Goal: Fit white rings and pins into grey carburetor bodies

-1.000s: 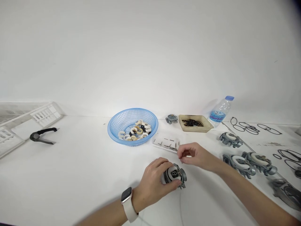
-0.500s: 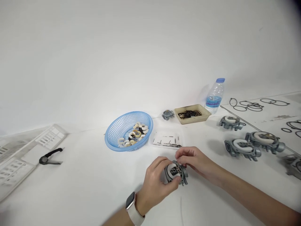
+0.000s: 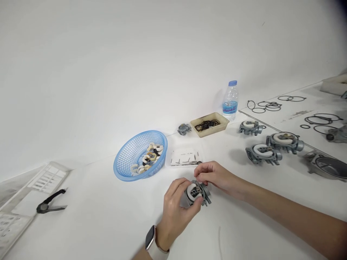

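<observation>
A grey metal carburetor body (image 3: 206, 196) with a white curved float (image 3: 191, 188) in it rests on the table in front of me. My left hand (image 3: 177, 202) grips it from the left, thumb at the near side and fingers at the far side. At its upper right edge, my right hand (image 3: 210, 173) is closed in a pinch. Whatever the right fingertips hold is too small and hidden to make out. Just beyond lies a shallow clear tray (image 3: 176, 164) with several small pins and dark slim parts.
A blue basket (image 3: 121, 153) holds several floats. Behind are another carburetor (image 3: 184, 129), a beige tray (image 3: 213, 131) of black rings and a water bottle (image 3: 230, 103). Several carburetors (image 3: 262, 153) and rubber rings (image 3: 271, 104) lie right; black pliers-like cutters (image 3: 45, 207) and a compartment box (image 3: 50, 178) left.
The camera view has turned to the right, so most things sit further left. Both hands keep nearly the same hold at the carburetor.
</observation>
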Demonstrator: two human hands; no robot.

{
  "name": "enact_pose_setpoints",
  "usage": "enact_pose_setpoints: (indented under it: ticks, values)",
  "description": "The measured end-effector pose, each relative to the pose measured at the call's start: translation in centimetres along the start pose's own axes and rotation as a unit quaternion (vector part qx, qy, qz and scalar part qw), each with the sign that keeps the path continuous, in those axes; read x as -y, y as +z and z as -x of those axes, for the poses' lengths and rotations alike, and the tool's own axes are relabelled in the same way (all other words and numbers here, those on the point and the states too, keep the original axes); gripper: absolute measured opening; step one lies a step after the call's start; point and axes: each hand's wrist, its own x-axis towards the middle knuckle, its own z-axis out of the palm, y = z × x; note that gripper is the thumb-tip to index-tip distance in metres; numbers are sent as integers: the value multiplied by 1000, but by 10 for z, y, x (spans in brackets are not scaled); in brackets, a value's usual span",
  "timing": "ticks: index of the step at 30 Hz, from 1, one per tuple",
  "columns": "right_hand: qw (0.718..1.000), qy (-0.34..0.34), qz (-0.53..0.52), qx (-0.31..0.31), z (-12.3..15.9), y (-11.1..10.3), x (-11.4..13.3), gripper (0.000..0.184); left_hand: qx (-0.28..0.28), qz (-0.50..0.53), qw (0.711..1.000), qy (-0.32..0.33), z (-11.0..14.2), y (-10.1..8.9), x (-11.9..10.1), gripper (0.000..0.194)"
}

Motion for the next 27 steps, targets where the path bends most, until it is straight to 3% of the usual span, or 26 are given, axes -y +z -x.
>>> enact_pose_setpoints:
  ticks: [10,17,24,27]
  values:
    - [999,7,2,41,-3,-4,0,13,19,5,1000,-12,0,-1,-1,30]
    - [997,-8,71,43,-1,-4,6,19,16,5,1000,-24,2,-1,-1,31]
    - [984,-15,131,116,6,-19,17,30,14,8,999,-35,3,1,-1,27]
    - [975,-57,169,132,5,-23,16,28,15,4,999,-31,4,0,0,27]
